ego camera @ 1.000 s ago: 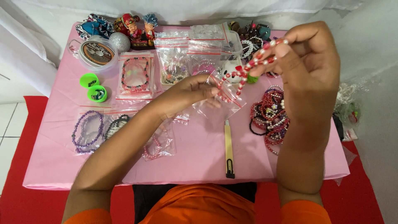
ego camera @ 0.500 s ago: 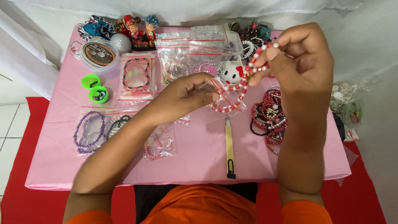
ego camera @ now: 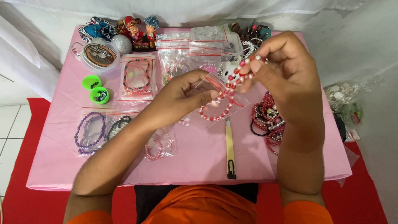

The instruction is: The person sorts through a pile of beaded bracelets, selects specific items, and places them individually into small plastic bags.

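Looking down from the head camera, the left hand [ego camera: 182,97] is closed in a pinch on the mouth of a small clear zip bag [ego camera: 226,97] with a red seal line, holding it up above the pink table [ego camera: 199,161]. The right hand [ego camera: 286,74] is closed too, its fingertips [ego camera: 253,66] gripping the upper end of a red and white beaded bracelet [ego camera: 226,97]. The bracelet hangs down from that grip, and its lower loop sits inside the bag, just beside the left fingertips. Both hands are raised over the middle of the table, close together, with the bag between them.

Under the hands lies a long cream-coloured tool [ego camera: 229,149] with a dark tip, pointing toward the person. To its right is a heap of red, pink and dark beaded bracelets [ego camera: 267,120], partly covered by the right wrist. Near the left forearm are bagged purple bracelets [ego camera: 89,132] and a bagged pink bracelet [ego camera: 155,145]. Farther back stand two green caps [ego camera: 96,89], a round spool of cord [ego camera: 99,54] in a clear case, a bagged bracelet on a pink card [ego camera: 136,76], a pile of clear bags [ego camera: 195,45], a silver glitter ball [ego camera: 121,43] and two small figurines [ego camera: 139,29]. A red floor mat [ego camera: 25,203] shows around the table, and an orange shirt [ego camera: 199,207] fills the bottom edge.
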